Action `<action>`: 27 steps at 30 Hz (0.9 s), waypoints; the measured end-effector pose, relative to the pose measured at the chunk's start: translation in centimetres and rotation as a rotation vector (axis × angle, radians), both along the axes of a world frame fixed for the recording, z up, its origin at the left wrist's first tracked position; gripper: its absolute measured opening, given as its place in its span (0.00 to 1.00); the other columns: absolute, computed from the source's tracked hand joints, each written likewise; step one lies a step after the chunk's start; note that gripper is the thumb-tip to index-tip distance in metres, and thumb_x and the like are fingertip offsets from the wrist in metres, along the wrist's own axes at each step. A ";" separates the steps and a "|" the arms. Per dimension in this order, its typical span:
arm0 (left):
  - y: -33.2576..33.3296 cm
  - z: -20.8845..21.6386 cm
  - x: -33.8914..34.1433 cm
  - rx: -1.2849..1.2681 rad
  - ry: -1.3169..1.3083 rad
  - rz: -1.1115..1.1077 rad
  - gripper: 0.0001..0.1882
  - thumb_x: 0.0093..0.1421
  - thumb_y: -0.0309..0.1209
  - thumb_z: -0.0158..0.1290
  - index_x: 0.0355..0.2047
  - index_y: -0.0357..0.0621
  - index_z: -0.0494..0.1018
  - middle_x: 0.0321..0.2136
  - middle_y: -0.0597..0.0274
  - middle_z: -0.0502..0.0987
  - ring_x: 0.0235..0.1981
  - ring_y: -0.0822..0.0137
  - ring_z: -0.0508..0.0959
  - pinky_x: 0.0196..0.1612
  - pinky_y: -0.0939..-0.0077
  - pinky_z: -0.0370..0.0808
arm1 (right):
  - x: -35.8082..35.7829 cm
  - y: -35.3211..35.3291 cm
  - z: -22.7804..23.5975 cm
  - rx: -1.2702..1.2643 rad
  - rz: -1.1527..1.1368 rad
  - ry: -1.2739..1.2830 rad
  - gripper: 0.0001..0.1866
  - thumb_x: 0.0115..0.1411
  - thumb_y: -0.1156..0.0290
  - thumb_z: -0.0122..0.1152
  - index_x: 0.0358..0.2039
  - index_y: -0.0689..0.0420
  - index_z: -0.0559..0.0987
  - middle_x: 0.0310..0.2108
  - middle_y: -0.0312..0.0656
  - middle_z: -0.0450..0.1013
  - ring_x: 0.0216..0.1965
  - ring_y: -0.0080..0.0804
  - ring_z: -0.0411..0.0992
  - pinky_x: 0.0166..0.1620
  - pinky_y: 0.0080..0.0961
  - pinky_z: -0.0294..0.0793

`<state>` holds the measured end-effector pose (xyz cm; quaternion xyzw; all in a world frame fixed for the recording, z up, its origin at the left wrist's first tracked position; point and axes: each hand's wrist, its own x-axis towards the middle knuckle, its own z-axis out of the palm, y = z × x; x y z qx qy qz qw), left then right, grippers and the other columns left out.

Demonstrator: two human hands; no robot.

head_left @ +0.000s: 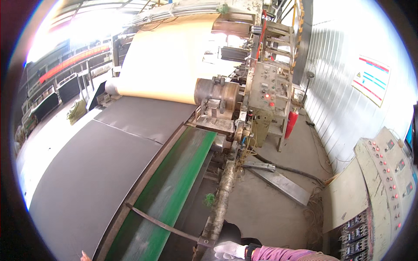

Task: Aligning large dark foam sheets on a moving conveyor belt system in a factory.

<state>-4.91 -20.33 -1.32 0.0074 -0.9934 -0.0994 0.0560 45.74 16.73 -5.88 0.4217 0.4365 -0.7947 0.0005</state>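
My right hand [230, 250], in a white glove, is at the bottom edge beside the near end of a metal cross bar [167, 226]. Its fingers are curled together; whatever they hold, if anything, is hidden. Only the fingertips of my left hand [85, 256] show at the lower left, stretched out over a wide dark grey sheet [93, 174] and holding nothing visible. A seam crosses the sheet near a large roller [217, 92]. Alongside the sheet runs a worn green belt [174, 174], with the cross bar spanning it.
A pale yellow sheet [167, 61] rises from the roller. A control panel [264, 85] and a red fire extinguisher [291, 122] stand farther back. At the right is a control console [379, 174] with exposed wiring below. A metal plank [283, 185] and a hose [287, 167] lie on the floor.
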 end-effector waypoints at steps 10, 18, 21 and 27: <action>-2.5 -6.4 -1.7 -0.235 0.315 -0.573 0.16 0.62 0.38 0.46 0.27 0.39 0.74 0.22 0.51 0.72 0.28 0.52 0.72 0.32 0.57 0.68 | 0.0 0.6 -1.5 -0.130 0.025 -0.163 0.12 0.59 0.61 0.57 0.39 0.54 0.77 0.27 0.37 0.77 0.12 0.16 0.62 0.14 0.15 0.57; 14.8 -1.4 2.9 -0.036 0.183 -0.412 0.28 0.60 0.50 0.46 0.19 0.36 0.77 0.26 0.49 0.76 0.34 0.50 0.76 0.40 0.58 0.71 | -0.1 1.0 -0.4 -0.066 0.097 -0.180 0.13 0.60 0.61 0.56 0.39 0.56 0.76 0.29 0.38 0.76 0.14 0.16 0.61 0.15 0.15 0.57; 20.3 -0.6 3.2 -0.067 0.161 -0.415 0.30 0.59 0.53 0.45 0.20 0.37 0.78 0.27 0.47 0.77 0.34 0.49 0.77 0.40 0.57 0.72 | -0.1 1.2 -0.8 -0.126 0.093 -0.175 0.14 0.60 0.60 0.55 0.39 0.56 0.76 0.28 0.39 0.76 0.15 0.16 0.62 0.16 0.15 0.57; 29.5 -1.8 1.7 -0.013 0.134 -0.494 0.34 0.58 0.58 0.44 0.22 0.36 0.79 0.27 0.43 0.78 0.34 0.47 0.78 0.41 0.57 0.73 | 0.2 1.6 -1.9 -0.226 0.076 -0.099 0.15 0.60 0.61 0.56 0.43 0.56 0.75 0.28 0.38 0.76 0.15 0.14 0.63 0.16 0.14 0.59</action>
